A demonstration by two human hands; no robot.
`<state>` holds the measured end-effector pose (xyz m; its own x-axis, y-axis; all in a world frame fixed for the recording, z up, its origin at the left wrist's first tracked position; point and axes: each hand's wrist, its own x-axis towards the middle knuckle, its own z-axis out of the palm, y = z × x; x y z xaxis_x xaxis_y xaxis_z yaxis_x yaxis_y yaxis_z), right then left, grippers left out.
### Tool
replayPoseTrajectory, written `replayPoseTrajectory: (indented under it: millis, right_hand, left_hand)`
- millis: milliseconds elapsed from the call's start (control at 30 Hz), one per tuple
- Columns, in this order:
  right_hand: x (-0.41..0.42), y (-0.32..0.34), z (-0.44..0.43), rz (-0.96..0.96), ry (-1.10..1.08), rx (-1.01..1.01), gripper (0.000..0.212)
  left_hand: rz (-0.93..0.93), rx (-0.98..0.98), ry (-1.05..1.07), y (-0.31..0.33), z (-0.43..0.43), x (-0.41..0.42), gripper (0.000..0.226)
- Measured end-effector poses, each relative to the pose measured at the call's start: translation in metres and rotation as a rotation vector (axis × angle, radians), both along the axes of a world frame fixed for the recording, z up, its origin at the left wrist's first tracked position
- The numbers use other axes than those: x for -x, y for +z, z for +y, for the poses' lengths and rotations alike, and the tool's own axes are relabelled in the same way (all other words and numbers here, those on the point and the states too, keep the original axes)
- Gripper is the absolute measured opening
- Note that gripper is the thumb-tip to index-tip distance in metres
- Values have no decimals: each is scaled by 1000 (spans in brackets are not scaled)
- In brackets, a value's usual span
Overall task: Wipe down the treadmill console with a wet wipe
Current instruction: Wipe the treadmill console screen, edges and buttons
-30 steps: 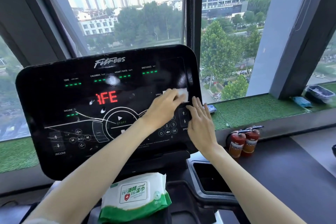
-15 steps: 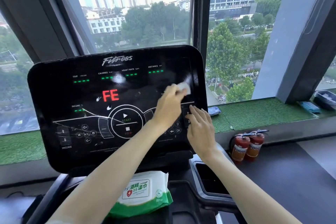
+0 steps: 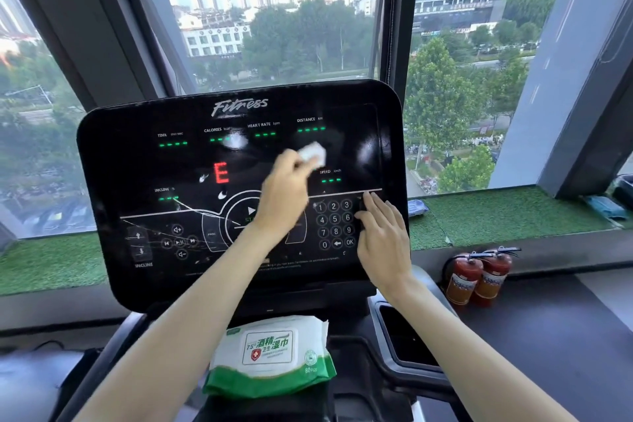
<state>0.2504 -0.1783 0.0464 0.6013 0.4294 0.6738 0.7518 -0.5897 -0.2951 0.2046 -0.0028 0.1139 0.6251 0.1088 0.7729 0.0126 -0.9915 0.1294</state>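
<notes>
The black treadmill console (image 3: 144, 161) fills the middle of the view, lit with green readouts and a red letter E. My left hand (image 3: 284, 195) grips a folded white wet wipe (image 3: 312, 153) and holds it against the upper middle of the panel, below the distance readout. My right hand (image 3: 383, 236) lies with straight fingers on the console's right side, touching the panel just right of the number keypad (image 3: 335, 224).
A green and white pack of wet wipes (image 3: 270, 356) lies on the tray below the console. A cup holder recess (image 3: 407, 336) sits at lower right. Two red fire extinguishers (image 3: 479, 276) stand by the window ledge with green turf (image 3: 513, 216).
My left hand has swept the wipe up and to the left across the panel, uncovering the speed readout and keypad. My right hand has stayed by the keypad.
</notes>
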Motion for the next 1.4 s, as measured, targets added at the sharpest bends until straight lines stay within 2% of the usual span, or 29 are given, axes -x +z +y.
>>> replayPoseTrajectory:
  millis: [67,100,133,233,267,300,367,400,433,533,567,600,700,733,767,867,900,967,1067,1100,1133,1233,1267,1333,1400]
  right_hand:
    - [0,-2,0,0,-5,14,39]
    - [0,-2,0,-2,-10,19,39]
    - [0,-2,1,-3,-15,18,38]
    - [3,-1,4,-3,-32,2,38]
    - [3,-1,5,-5,-38,-1,38]
    - [4,-1,5,-9,-42,-5,38]
    - [4,-3,5,-13,-43,-12,38]
    - [4,-4,5,-17,-44,-15,38]
    - [4,-4,5,-24,-49,-16,38]
    - [5,-5,8,-39,-59,-11,37]
    - [5,-5,9,-44,-61,-12,34]
    - [4,-6,9,-49,-60,-13,30]
    - [2,-8,9,-47,-52,-7,26]
    - [3,-8,9,-45,-54,-15,26]
    - [5,-7,10,-41,-55,-33,27]
    - [13,-3,16,-22,-27,-66,38]
    - [16,0,20,-34,-3,-61,38]
    - [20,4,27,-60,59,-37,39]
    - [27,9,41,-93,145,11,40]
    - [29,10,46,-105,165,26,41]
    - [32,10,52,-113,184,40,42]
    - [40,10,68,-117,244,47,42]
    - [42,10,72,-118,266,41,42]
    - [45,11,77,-123,300,30,42]
    - [47,13,78,-123,320,13,42]
  left_hand:
    - [-194,294,152,3,9,4,39]
    - [-220,325,181,1,4,4,40]
    - [-176,253,158,-3,-3,2,41]
    - [69,-141,-67,-18,-9,6,45]
    - [70,-139,-65,-14,0,8,44]
    - [-3,-45,-11,-10,10,9,41]
    - [-237,322,168,-1,19,12,38]
    - [-296,413,225,0,16,11,38]
    - [-273,390,226,0,7,8,40]
    - [8,-69,-19,-16,-9,6,47]
    - [35,-130,-55,-14,-3,9,47]
    - [7,-82,-36,-11,6,11,44]
    - [-288,381,206,1,17,15,37]
    - [-316,430,246,2,12,13,37]
    - [-270,373,235,1,4,10,38]
    - [-27,-33,5,-12,-1,12,40]
    - [-16,-45,-20,-11,9,16,39]
    - [-156,156,83,-3,33,28,37]
    - [-442,621,372,6,51,38,35]
    - [-457,661,402,7,46,34,36]
    - [-422,600,370,6,39,29,38]
    - [-132,200,107,-5,21,24,36]
    - [-72,150,77,-4,26,30,35]
    - [-118,205,120,4,48,49,34]
    - [-249,440,265,13,76,73,24]
